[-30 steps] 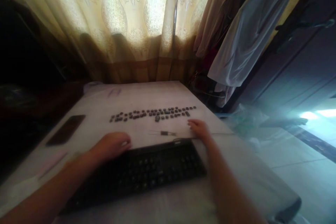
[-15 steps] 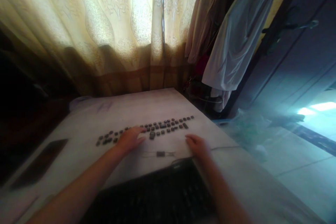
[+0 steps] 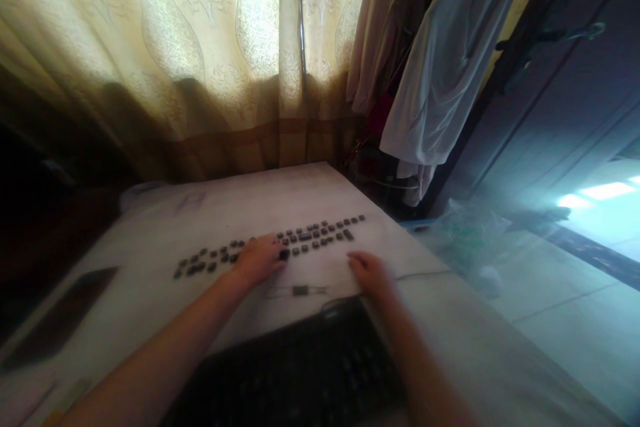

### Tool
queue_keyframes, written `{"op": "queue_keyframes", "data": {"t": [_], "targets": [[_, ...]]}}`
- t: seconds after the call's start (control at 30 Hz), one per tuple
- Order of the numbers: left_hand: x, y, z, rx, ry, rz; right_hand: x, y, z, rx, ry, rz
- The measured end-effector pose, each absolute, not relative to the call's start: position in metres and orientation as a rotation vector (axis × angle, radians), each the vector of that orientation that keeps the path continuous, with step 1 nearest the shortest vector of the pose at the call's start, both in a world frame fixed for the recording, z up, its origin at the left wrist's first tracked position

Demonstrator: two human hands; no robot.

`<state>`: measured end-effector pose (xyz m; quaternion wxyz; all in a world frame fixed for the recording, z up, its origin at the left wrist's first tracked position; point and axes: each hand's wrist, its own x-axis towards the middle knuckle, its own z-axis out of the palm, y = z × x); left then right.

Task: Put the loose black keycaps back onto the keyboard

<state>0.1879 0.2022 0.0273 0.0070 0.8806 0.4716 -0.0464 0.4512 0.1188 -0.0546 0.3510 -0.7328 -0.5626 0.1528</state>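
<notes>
Those loose keycaps (image 3: 300, 240) are laid out in a couple of rough rows across the white tabletop (image 3: 210, 213), just past the black keyboard (image 3: 300, 373), probably so you can see each one and pick without digging through a pile. Your left hand (image 3: 257, 260) is right on the rows, fingers curled down over a dark cap near the middle; it looks like you're touching or pinching it, but it's too blurry to tell if you've really got hold of it. Your right hand (image 3: 367, 272) sits loosely at the keyboard's far right corner, fingers relaxed and nothing in them, seemingly just steadying the board. Between your hands there's a small wire keycap puller (image 3: 299, 291) lying flat, close enough to grab. A dark phone (image 3: 60, 317) lies well off to the left, and the curtain (image 3: 200, 47) hangs behind the table.
</notes>
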Motion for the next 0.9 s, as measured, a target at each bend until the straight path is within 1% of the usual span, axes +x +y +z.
{"op": "queue_keyframes", "data": {"t": [0.73,0.9], "targets": [[0.191,0.207,0.024,2.552,1.483,-0.165,0.447,0.115,-0.040,-1.960,-1.435,0.413],[0.191,0.210,0.020,2.482,1.458,-0.099,0.448,0.116,-0.041,-1.974,-1.440,0.418]]}}
